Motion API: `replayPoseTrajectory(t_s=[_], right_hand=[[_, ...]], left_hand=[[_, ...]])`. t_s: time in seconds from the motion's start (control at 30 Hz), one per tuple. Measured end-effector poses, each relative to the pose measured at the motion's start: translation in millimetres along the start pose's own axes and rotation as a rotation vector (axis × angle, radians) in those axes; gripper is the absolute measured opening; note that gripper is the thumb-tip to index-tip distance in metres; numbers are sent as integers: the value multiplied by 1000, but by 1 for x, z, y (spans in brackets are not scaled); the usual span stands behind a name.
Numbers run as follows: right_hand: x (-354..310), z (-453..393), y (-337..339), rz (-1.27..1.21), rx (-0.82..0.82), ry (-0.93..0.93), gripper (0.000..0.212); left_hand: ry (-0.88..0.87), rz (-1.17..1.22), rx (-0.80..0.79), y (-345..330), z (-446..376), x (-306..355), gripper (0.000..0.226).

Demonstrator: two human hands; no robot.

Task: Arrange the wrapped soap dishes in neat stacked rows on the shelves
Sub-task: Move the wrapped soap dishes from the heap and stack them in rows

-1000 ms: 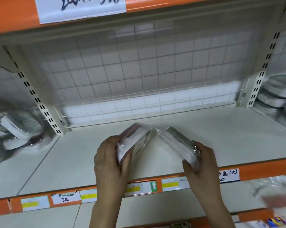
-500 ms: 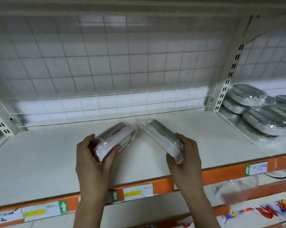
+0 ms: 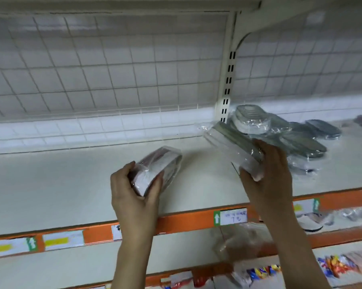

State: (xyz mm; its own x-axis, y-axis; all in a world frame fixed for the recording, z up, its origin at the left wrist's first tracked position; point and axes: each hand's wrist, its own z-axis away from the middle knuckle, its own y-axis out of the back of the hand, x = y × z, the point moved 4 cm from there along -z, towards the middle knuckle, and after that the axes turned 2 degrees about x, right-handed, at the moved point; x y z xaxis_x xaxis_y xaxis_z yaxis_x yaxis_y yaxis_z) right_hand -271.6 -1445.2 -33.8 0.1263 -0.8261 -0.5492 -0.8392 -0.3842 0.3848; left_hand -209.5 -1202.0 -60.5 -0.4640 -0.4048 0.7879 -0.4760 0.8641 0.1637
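My left hand (image 3: pixel 134 197) grips a plastic-wrapped soap dish with a reddish top (image 3: pixel 158 168), held on edge just above the white shelf (image 3: pixel 61 184). My right hand (image 3: pixel 267 176) grips a second wrapped soap dish with a grey-green top (image 3: pixel 232 147), tilted and raised toward the right. Just beyond it, a loose pile of wrapped grey soap dishes (image 3: pixel 280 132) lies on the neighbouring shelf bay, overlapping one another.
A slotted white upright (image 3: pixel 228 80) divides the two bays, with wire mesh behind. The shelf's orange front rail (image 3: pixel 186 223) carries price labels. Wrapped goods and colourful packets lie on the lower shelves at the bottom right.
The view has swung right, bringing the pile of grey dishes closer. My hands have spread apart, the right one carrying its dish toward the pile.
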Motion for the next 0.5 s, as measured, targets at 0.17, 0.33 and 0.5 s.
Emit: replayPoseTrajectory(t_s=[0.17, 0.33, 0.5], right_hand=[[39, -19, 28, -7, 39, -48, 59], [47, -22, 25, -30, 31, -50, 57], [50, -30, 28, 3, -11, -43, 63]], left_hand=[[-68, 6, 34, -22, 7, 31, 49], [-82, 3, 71, -29, -1, 31, 50], [-37, 32, 60, -49, -4, 33, 56]])
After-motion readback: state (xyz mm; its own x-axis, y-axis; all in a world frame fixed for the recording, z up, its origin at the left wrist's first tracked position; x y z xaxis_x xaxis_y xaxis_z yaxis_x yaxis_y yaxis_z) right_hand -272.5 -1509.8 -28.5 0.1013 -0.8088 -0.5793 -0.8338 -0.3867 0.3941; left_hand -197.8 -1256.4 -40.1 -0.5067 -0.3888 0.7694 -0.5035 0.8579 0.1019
